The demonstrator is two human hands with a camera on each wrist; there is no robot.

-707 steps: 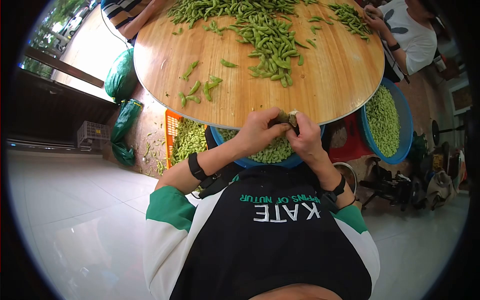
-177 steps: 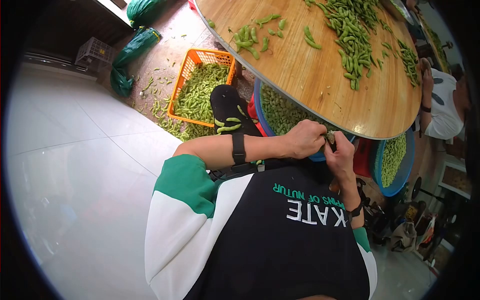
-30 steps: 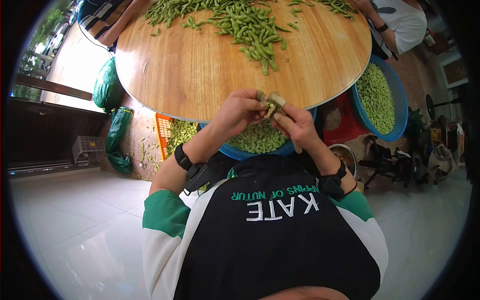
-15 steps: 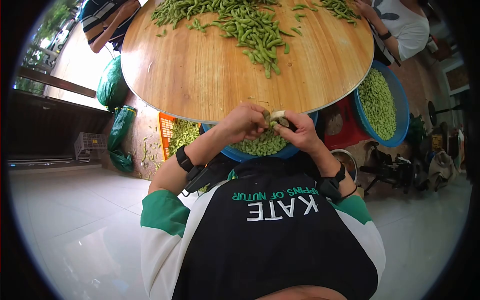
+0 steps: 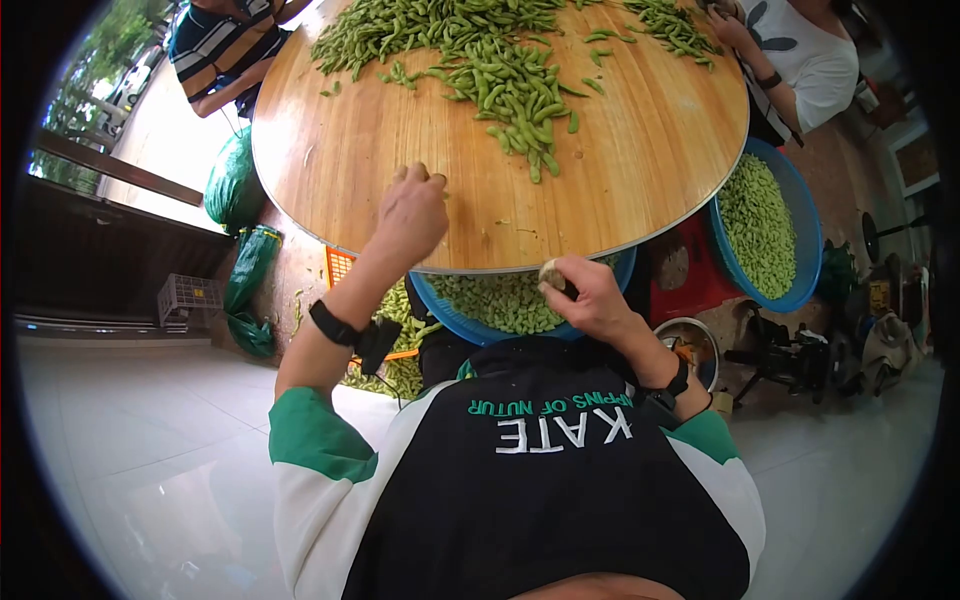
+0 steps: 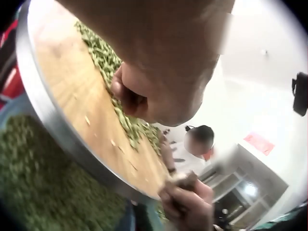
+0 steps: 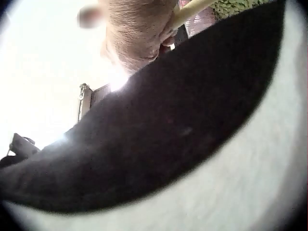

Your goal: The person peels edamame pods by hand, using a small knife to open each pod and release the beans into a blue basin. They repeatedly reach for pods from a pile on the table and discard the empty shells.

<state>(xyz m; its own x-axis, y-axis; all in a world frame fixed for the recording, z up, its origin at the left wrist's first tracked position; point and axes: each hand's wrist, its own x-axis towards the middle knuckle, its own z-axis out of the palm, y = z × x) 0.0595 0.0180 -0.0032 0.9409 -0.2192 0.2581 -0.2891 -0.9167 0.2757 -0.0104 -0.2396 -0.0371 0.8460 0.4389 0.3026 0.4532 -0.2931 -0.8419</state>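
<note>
My left hand [image 5: 413, 215] is over the near left part of the round wooden table [image 5: 340, 170], fingers loosely curled. No object shows in it, and the left wrist view shows its curled fingers [image 6: 127, 98] beside the pods. A heap of green edamame pods [image 5: 505, 85] lies farther back. My right hand [image 5: 600, 300] is at the table's near edge, above a blue basin [image 5: 440, 305] of shelled beans [image 5: 510, 300]. Its thumb and forefinger are bent toward each other, with pale brown coverings at the tips; I cannot tell whether it holds anything.
A second blue basin [image 5: 815, 235] of beans stands at right by a red stool [image 5: 690, 265]. An orange crate [image 5: 338, 265] of pods [image 5: 400, 325] is at left under the table, near green sacks [image 5: 235, 180]. Two people [image 5: 225, 50] sit across the table.
My hands, together half a second ago, are now apart: the left went up and left over the table, the right stays near the edge. Loose pods at the table's left from earlier are gone.
</note>
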